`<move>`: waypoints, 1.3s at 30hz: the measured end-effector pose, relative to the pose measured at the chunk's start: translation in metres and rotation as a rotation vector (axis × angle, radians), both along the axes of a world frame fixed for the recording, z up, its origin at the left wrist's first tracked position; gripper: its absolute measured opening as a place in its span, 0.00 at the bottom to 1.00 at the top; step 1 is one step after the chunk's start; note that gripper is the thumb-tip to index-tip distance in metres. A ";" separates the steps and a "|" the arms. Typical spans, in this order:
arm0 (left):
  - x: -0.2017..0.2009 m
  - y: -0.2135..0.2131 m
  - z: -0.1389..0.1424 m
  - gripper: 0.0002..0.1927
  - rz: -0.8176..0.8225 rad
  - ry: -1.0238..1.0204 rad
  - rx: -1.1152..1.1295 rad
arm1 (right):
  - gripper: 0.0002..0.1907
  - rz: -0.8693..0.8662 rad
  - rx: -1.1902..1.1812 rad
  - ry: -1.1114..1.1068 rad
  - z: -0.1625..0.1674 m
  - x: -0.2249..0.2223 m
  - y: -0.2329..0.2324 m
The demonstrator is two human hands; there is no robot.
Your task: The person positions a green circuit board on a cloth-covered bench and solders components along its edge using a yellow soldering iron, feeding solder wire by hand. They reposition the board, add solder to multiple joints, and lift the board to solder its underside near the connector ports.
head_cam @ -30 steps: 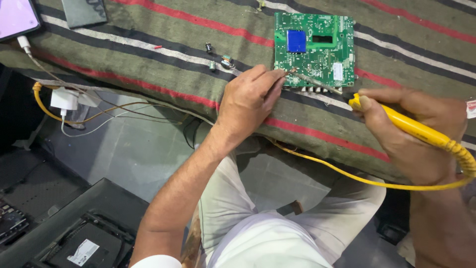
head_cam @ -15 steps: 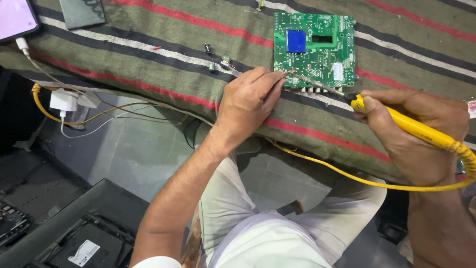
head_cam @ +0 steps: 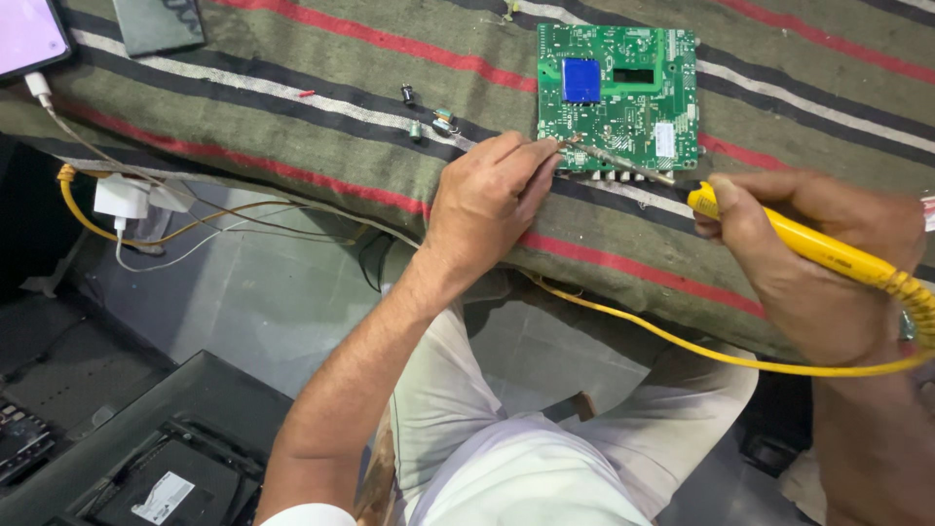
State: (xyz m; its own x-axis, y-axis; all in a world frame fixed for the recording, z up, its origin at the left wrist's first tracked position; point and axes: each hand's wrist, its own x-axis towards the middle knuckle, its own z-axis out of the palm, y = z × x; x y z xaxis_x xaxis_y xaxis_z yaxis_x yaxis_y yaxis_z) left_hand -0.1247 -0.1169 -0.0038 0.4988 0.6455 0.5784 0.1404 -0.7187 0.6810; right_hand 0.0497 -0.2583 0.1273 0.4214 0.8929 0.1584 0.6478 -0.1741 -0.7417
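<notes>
Trousers [head_cam: 506, 458] fill the near view, knees under the tabletop [head_cam: 292, 127] edge. The right hand [head_cam: 808, 263] clenches a yellow soldering iron [head_cam: 799, 239], tip angled low to the green circuit board's [head_cam: 618, 97] near edge. The left hand [head_cam: 487, 200], wrist braced on the striped cloth, pinches what looks like solder wire there. Loose components [head_cam: 429, 115] lie beyond.

head view, steeply downward, fairly close

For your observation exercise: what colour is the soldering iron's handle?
Yellow; the soldering iron in the right hand shows clearly in the head view.
</notes>
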 end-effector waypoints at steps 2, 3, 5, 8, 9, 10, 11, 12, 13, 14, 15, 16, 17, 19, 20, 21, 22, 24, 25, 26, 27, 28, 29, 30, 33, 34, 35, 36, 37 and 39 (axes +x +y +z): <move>0.000 0.000 0.000 0.09 0.003 0.007 0.003 | 0.07 0.039 -0.024 -0.069 0.005 0.001 0.001; 0.001 0.000 -0.001 0.09 0.006 0.014 0.004 | 0.08 0.067 -0.048 -0.122 0.008 0.002 0.002; 0.001 0.000 -0.001 0.08 0.013 0.021 0.001 | 0.09 0.095 -0.103 -0.235 0.013 0.003 0.003; 0.002 -0.001 -0.003 0.08 0.026 0.016 -0.003 | 0.09 0.094 -0.135 -0.300 0.016 0.001 0.004; 0.002 -0.001 -0.003 0.07 0.031 0.008 0.002 | 0.09 0.095 -0.104 -0.245 0.016 0.000 0.004; 0.003 -0.001 -0.004 0.07 0.036 0.000 0.008 | 0.09 0.097 -0.072 -0.189 0.017 0.000 0.004; 0.004 -0.002 -0.004 0.06 0.032 0.000 0.007 | 0.09 0.099 -0.087 -0.224 0.017 0.000 0.004; 0.004 -0.001 -0.005 0.06 0.030 0.001 0.007 | 0.09 0.102 -0.101 -0.257 0.017 0.000 0.005; 0.004 0.000 -0.005 0.06 0.027 0.003 0.007 | 0.09 0.105 -0.114 -0.289 0.016 0.000 0.005; 0.003 -0.001 -0.005 0.06 0.030 0.006 0.013 | 0.09 0.126 -0.090 -0.305 0.015 -0.001 0.005; 0.003 -0.001 -0.006 0.06 0.030 0.007 0.018 | 0.09 0.144 -0.067 -0.321 0.015 -0.001 0.005; 0.003 -0.001 -0.006 0.06 0.029 0.007 0.025 | 0.09 0.159 -0.044 -0.339 0.015 -0.001 0.005; 0.003 -0.001 -0.006 0.06 0.025 0.010 0.022 | 0.09 0.132 -0.074 -0.322 0.016 -0.001 0.005; 0.002 -0.001 -0.006 0.06 0.025 0.018 0.016 | 0.08 0.085 -0.133 -0.286 0.017 0.000 0.005; 0.002 0.000 -0.006 0.06 0.015 0.017 0.014 | 0.09 0.089 -0.126 -0.272 0.017 0.000 0.006; 0.002 0.001 -0.006 0.06 0.006 0.016 0.013 | 0.09 0.093 -0.117 -0.258 0.016 0.000 0.007; 0.002 0.002 -0.005 0.06 -0.004 0.015 0.011 | 0.09 0.097 -0.109 -0.244 0.016 0.001 0.007; 0.001 0.002 -0.004 0.06 -0.013 0.004 0.004 | 0.09 0.158 -0.045 -0.284 0.013 0.000 0.006; 0.001 0.002 -0.004 0.05 -0.021 -0.003 0.000 | 0.08 0.185 -0.013 -0.305 0.012 0.000 0.004; 0.001 0.002 -0.003 0.05 -0.026 -0.003 -0.002 | 0.08 0.171 -0.017 -0.299 0.012 0.002 0.003; 0.000 0.001 -0.002 0.05 -0.028 -0.003 -0.004 | 0.08 0.159 -0.019 -0.293 0.011 0.003 0.002; 0.000 0.002 -0.001 0.05 -0.027 -0.003 -0.006 | 0.09 0.150 -0.021 -0.286 0.009 0.005 0.002; -0.001 0.002 -0.001 0.05 -0.032 -0.003 -0.017 | 0.09 0.118 -0.046 -0.286 0.007 0.005 0.002; -0.001 0.002 0.000 0.05 -0.037 -0.005 -0.028 | 0.09 0.087 -0.072 -0.286 0.006 0.005 0.001; -0.001 0.002 0.002 0.04 -0.044 -0.003 -0.059 | 0.08 0.064 -0.034 -0.154 0.001 0.005 0.000; -0.001 0.003 0.003 0.04 -0.046 -0.001 -0.069 | 0.08 0.067 -0.001 -0.088 0.000 0.005 0.000; -0.001 0.002 0.003 0.04 -0.051 -0.011 -0.070 | 0.07 0.059 -0.012 -0.074 0.000 0.006 0.000; -0.001 0.002 0.004 0.04 -0.056 -0.022 -0.070 | 0.07 0.051 -0.022 -0.060 0.000 0.007 0.000; -0.001 0.003 0.004 0.05 -0.060 -0.033 -0.071 | 0.07 0.044 -0.031 -0.047 0.001 0.008 0.000; -0.002 0.003 0.005 0.05 -0.093 -0.038 -0.104 | 0.07 0.033 -0.054 -0.019 0.003 0.010 -0.003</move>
